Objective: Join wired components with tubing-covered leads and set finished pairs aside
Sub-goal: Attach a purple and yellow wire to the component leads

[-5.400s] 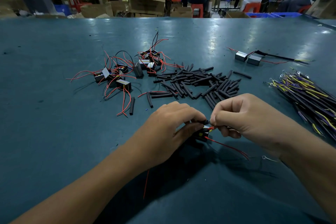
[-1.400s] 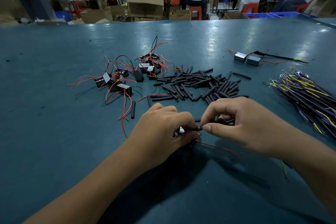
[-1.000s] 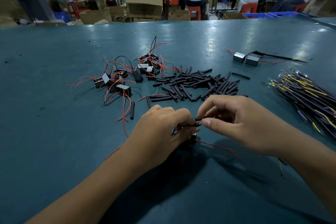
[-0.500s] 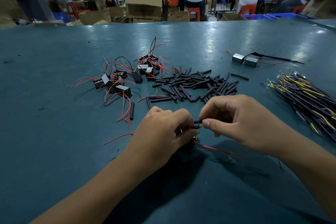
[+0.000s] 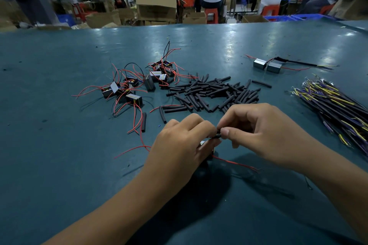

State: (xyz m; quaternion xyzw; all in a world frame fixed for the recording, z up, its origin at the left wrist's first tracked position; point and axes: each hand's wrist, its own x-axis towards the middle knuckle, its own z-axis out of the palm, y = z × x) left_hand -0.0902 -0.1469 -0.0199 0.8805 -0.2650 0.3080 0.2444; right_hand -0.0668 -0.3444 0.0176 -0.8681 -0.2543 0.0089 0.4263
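My left hand [image 5: 183, 143] grips a small black wired component [image 5: 207, 150], mostly hidden under its fingers, with red leads [image 5: 235, 163] trailing onto the table on both sides. My right hand [image 5: 260, 131] pinches a short black tube [image 5: 218, 133] between thumb and forefinger, right against the left fingertips. A pile of loose black tubing pieces [image 5: 215, 92] lies just beyond the hands. Several black components with red wires [image 5: 137, 85] are scattered to the left of that pile.
A joined pair of grey blocks [image 5: 267, 65] with a long black lead lies at the far right. A bundle of purple and yellow wires [image 5: 336, 107] fills the right edge. Beyond the green table [image 5: 59, 165] stand cardboard boxes [image 5: 156, 6] and several seated people.
Both hands have stayed together near the table's front, working the tube along the lead. The red wire left of my left hand has shifted a little.
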